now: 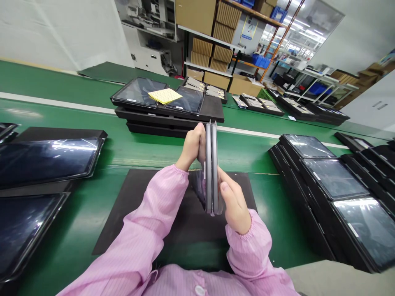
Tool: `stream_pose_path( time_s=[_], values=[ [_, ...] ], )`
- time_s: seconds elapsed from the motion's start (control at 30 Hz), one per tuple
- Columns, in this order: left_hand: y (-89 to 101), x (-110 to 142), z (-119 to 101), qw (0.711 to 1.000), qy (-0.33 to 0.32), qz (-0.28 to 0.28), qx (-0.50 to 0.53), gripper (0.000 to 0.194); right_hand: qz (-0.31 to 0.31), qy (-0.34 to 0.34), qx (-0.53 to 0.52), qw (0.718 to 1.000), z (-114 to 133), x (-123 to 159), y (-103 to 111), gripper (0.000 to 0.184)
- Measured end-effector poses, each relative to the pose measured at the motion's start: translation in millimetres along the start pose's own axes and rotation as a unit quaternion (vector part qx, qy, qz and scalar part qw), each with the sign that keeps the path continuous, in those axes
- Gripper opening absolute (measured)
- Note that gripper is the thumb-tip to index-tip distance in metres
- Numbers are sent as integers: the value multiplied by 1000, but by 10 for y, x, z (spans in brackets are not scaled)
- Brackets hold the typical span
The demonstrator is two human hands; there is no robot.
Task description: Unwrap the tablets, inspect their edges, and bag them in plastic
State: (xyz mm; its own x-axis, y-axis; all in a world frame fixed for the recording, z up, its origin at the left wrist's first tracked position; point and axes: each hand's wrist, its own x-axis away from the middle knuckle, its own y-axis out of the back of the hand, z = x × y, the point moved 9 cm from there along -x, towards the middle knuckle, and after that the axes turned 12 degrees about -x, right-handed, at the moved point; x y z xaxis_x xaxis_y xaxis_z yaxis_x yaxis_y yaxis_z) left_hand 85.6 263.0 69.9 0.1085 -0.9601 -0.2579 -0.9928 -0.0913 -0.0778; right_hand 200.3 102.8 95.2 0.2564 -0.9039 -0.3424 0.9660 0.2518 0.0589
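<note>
Both hands are grasping a pair of film-wrapped screen panels (211, 168), which are standing on edge side by side, their grey rims facing the wearer. The left hand (194, 142) is gripping the end toward the counter's far edge, its palm lying along the left face. The right hand (236, 201) is pressing its fingers against the right face, lower down. The panels are being held above a black mat (131, 189), which is lying along the near edge of the green counter (95, 197). Toward the far edge, stacked black trays (173, 119) are carrying more screens, with a yellow sheet (165, 95) resting across them. Toward the near right, a tray stack (302, 205) is bearing three screens; toward the left, a wide screen (46, 158) is reflecting the lights.
</note>
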Motion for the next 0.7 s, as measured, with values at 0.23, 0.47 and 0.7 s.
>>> stream_pose_path(
  time_s=[0.23, 0.47, 0.7],
  values=[
    [-29, 62, -164, 998, -23, 32, -42, 57, 82, 19, 24, 996, 80, 11, -8, 81],
    [38, 41, -103, 999, -6, 3, -53, 53, 96, 41, 64, 992, 159, 34, -40, 78],
    [60, 17, -54, 999, 7, -10, -37, 50, 83, 63, 136, 985, 249, 18, -97, 72]
  ],
)
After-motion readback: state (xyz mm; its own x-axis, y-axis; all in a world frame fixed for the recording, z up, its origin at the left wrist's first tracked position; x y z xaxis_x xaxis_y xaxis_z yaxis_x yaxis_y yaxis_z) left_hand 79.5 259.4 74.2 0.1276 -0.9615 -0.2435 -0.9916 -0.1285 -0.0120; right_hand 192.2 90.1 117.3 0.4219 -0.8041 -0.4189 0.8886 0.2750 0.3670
